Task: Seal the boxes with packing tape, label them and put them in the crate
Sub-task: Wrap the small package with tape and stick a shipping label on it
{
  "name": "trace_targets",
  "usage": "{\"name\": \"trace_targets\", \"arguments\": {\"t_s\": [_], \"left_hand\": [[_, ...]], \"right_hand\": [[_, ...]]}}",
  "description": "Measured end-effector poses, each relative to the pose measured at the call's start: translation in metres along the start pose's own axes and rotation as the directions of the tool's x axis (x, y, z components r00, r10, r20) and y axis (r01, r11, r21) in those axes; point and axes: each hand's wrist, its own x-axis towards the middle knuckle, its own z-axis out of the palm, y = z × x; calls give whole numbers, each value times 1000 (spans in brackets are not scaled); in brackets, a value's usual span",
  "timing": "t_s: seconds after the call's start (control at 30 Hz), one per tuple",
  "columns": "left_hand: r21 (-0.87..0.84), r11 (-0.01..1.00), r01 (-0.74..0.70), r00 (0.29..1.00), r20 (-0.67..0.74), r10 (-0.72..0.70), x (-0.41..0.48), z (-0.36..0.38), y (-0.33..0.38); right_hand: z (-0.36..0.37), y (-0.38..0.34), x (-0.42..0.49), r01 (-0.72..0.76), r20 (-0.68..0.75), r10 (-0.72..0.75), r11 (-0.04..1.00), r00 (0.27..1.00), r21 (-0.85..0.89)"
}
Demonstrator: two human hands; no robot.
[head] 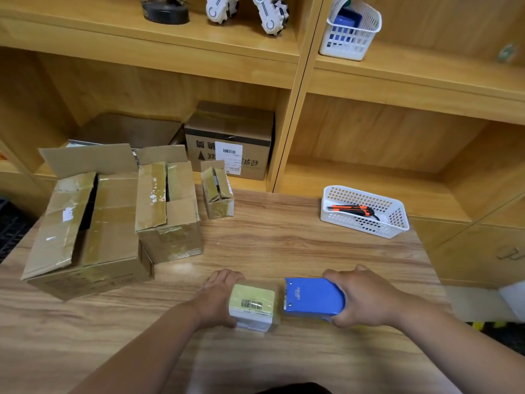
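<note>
A small taped box [252, 305] with a barcode label on top sits near the front of the wooden table [284, 245]. My left hand [218, 297] grips its left side. My right hand [366, 300] grips a blue tape dispenser [312, 297], whose toothed edge touches the box's right side. Three cardboard boxes with loose flaps stand at the left: a large one [85, 231], a medium one [167, 211] and a small one [217, 191].
A white basket [366, 223] holding an orange utility knife [349, 209] stands at the table's back right. A labelled carton [230, 140] sits on the shelf behind. A black crate edge [11, 223] shows at the far left.
</note>
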Motion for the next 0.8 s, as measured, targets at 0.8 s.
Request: {"name": "trace_targets", "arguments": {"t_s": [0.8], "left_hand": [[174, 984, 28, 1000, 4, -29, -2, -3, 13]], "right_hand": [[62, 19, 13, -107, 119, 112, 993, 986, -47]]}}
